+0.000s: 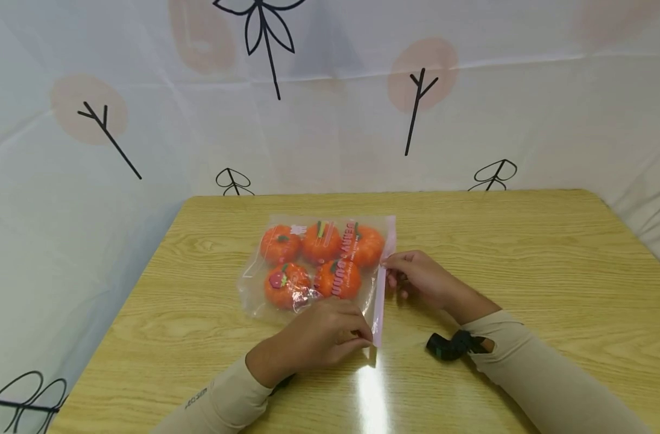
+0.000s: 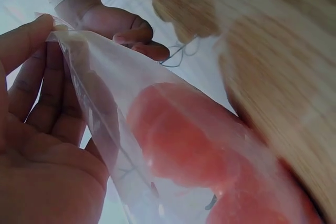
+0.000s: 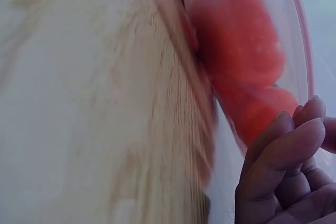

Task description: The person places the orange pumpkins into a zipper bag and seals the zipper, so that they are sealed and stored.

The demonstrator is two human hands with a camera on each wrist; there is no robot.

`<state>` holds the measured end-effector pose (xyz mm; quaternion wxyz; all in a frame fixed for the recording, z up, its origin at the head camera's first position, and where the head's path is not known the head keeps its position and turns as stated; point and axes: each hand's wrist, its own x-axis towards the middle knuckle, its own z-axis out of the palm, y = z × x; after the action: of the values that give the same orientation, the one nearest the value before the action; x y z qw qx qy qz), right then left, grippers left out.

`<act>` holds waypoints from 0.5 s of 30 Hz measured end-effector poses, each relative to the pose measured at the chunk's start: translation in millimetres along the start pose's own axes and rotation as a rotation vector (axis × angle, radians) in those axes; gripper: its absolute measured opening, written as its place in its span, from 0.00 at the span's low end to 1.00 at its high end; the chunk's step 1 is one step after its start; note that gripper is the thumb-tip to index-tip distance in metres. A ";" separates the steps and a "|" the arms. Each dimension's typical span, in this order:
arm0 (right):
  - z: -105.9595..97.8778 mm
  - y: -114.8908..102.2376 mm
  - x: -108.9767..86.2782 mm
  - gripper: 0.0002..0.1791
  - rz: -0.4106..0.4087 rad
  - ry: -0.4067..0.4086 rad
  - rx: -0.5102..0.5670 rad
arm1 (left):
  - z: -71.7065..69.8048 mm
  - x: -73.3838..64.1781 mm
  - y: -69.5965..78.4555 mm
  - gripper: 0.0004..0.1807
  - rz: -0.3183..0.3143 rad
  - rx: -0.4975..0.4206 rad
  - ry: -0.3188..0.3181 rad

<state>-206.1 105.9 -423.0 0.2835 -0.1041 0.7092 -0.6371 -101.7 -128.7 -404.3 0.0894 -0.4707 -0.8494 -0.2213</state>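
A clear zip bag (image 1: 254, 283) with a pink zip strip (image 1: 380, 307) along its right side lies on the wooden table. Several orange toy pumpkins (image 1: 337, 280) with green stems show through the plastic, which carries pink lettering. My left hand (image 1: 321, 334) pinches the near corner of the bag at the strip's end; the left wrist view has thumb and fingertips on the corner of the plastic (image 2: 100, 66). Farther up the same strip, my right hand (image 1: 424, 280) pinches the edge between thumb and forefinger. In the right wrist view, fingers (image 3: 294, 150) curl beside the pumpkins (image 3: 241, 40).
The wood-grain table (image 1: 525, 241) extends to both sides of the bag. A pale cloth (image 1: 335, 132) with plant drawings hangs behind it and at the sides. A black wrist-worn device (image 1: 449, 346) sits by the right sleeve.
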 end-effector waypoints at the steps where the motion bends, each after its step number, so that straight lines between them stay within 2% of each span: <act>1: -0.8 -0.1 0.4 0.16 0.003 0.006 0.005 | -0.1 0.0 0.1 0.02 0.000 -0.004 -0.006; 15: -14.7 -0.1 3.3 0.16 0.001 0.067 0.034 | -0.2 -1.1 0.7 0.02 0.008 -0.041 -0.049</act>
<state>-216.6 116.7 -423.4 0.2615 -0.0776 0.7074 -0.6520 -100.5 -129.3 -404.3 0.0599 -0.4810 -0.8447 -0.2269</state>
